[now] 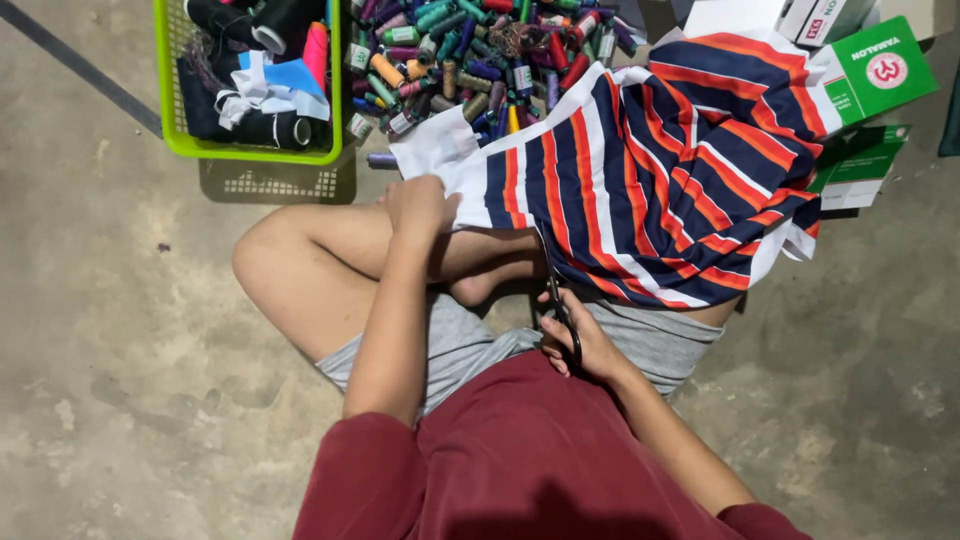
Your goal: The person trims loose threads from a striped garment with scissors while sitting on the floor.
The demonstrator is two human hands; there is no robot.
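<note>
Striped fabric (pixel 660 170), navy, orange and white, draped crumpled over the lap; black-handled scissors (pixel 560 315) at its lower edge, blades seemingly hidden underneath.

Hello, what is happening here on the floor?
A person sits cross-legged on the floor. The left hand grips the white edge of a striped cloth spread over the knee. The right hand works black scissors at the cloth's lower edge. Ahead lie a pile of thread spools and a green basket.
</note>
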